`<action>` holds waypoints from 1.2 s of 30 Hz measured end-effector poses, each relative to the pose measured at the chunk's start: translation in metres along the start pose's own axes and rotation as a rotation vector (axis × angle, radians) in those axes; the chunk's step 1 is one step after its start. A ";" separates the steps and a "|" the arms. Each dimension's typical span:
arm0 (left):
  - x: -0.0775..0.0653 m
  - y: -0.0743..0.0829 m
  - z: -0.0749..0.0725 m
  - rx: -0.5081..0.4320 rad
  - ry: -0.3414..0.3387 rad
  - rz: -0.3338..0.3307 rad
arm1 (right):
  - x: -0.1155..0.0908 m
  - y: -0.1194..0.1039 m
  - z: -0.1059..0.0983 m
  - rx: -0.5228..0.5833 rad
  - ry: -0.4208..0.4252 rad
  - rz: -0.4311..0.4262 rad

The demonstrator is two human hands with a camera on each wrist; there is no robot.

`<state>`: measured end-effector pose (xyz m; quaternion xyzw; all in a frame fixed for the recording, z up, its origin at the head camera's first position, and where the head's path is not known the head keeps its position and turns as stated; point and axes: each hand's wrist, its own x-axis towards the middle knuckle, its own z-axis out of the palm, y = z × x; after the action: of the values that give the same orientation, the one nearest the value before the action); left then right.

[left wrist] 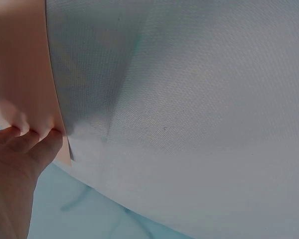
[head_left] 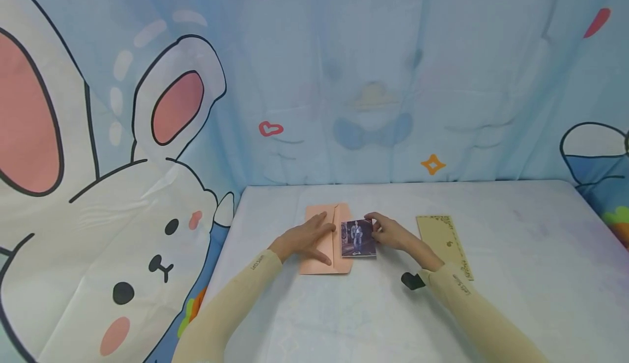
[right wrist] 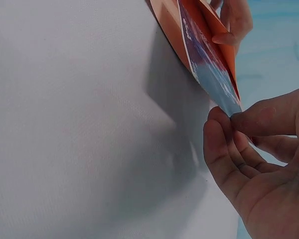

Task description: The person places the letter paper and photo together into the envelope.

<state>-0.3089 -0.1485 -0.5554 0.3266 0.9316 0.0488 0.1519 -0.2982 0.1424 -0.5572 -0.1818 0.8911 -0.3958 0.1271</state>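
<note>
A peach-coloured paper envelope [head_left: 314, 267] lies on the table, its open side facing right. My left hand [head_left: 307, 238] rests on it with fingers spread; in the left wrist view, the fingertips [left wrist: 50, 137] touch the envelope [left wrist: 25, 59]. My right hand [head_left: 390, 232] pinches the right edge of a photo print [head_left: 357, 238] showing a standing figure. The print overlaps the envelope's right part. In the right wrist view, thumb and fingers grip the photo's near corner, and its far part lies between the envelope's orange layers [right wrist: 222, 50].
A yellow card or envelope [head_left: 442, 243] with a dark patterned border lies beyond the right forearm. A black heart shape [head_left: 413, 281] shows near the right sleeve. Behind the white-covered table [head_left: 344, 319] hangs a blue curtain [head_left: 368, 79] with cartoon prints, including a rabbit at left.
</note>
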 end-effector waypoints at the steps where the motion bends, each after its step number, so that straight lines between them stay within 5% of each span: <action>1: 0.000 0.000 0.000 0.002 0.000 0.000 | 0.000 -0.001 0.000 0.001 -0.004 0.002; 36: -0.003 0.007 -0.005 0.037 -0.011 -0.026 | 0.019 -0.025 0.026 -0.025 -0.046 0.015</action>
<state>-0.3035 -0.1448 -0.5488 0.3173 0.9357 0.0276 0.1518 -0.3003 0.1018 -0.5575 -0.1858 0.8942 -0.3794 0.1482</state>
